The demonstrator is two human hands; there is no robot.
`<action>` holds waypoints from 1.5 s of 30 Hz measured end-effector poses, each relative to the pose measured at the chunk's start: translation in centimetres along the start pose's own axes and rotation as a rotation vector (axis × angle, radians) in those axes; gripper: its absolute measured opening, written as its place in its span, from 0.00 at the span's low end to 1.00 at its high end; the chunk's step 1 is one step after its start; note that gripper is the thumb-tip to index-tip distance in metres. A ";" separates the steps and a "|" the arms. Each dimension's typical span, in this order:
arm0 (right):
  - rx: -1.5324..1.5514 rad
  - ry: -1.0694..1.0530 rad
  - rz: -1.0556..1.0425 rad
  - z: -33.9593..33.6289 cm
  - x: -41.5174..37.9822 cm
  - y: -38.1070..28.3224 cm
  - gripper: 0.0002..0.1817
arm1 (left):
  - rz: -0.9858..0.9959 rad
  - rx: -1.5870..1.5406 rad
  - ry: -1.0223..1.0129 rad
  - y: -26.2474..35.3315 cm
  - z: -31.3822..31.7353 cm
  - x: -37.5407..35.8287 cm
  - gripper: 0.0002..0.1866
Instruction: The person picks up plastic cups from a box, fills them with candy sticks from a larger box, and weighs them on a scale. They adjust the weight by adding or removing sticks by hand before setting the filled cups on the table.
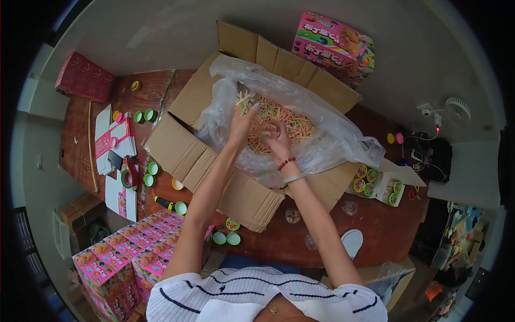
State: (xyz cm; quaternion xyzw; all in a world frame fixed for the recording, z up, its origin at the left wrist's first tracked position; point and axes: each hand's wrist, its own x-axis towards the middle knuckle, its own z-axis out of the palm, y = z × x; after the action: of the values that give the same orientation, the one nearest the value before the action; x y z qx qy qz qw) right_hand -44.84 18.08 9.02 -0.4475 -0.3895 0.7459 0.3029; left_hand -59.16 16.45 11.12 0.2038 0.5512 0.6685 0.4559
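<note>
While both hands worked inside cardboard box [214, 161], left hand [242, 123] pinched sticks [244, 99] in fingertips; right hand [274, 137] curled, clenching a few sticks over pile [292, 121].

Dark reddish wooden table [375, 225] carries everything. Open cardboard box [225, 155] at centre, flaps spread. Pink toy box [335, 45] behind it at far edge. Red box [84, 78] at far left corner. Green caps [145, 115] scattered left of cardboard box. Stacked pink cartons [129, 252] at near left. White trays of round green pieces [378, 185] right of cardboard box.
</note>
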 end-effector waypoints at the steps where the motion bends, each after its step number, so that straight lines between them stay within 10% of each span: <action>1: 0.025 0.026 -0.141 -0.2 0.7 2.2 0.35 | 0.122 0.087 -0.017 1.2 1.1 -0.6 0.20; 8: -0.370 0.159 -0.514 0.5 1.2 2.7 0.34 | 0.133 0.307 -0.156 -1.0 2.8 -2.1 0.16; 15: 0.370 -0.008 -0.280 0.2 2.0 3.5 0.40 | 0.280 0.503 -0.223 -1.0 2.0 -1.5 0.17; 17: -0.345 0.178 -0.517 0.2 1.0 1.8 0.31 | 0.310 0.340 -0.262 -1.3 2.4 -1.9 0.20; 26: -0.688 0.251 -0.386 -1.4 1.2 0.5 0.33 | 0.167 0.477 -0.516 -1.7 -2.5 -0.9 0.35; 29: -0.512 0.222 -0.422 -1.2 1.4 1.1 0.30 | 0.508 0.859 -0.635 -0.6 -0.9 -2.7 0.33; 45: -0.925 0.224 -0.613 -1.2 -1.1 0.8 0.40 | 0.487 1.044 -0.364 0.1 -2.4 -2.8 0.14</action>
State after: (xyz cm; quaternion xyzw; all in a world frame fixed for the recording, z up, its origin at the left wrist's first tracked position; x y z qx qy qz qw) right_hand -43.45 17.16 8.42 -0.4764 -0.7533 0.3237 0.3174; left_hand -59.64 12.85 11.14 0.6320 0.6570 0.3492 0.2166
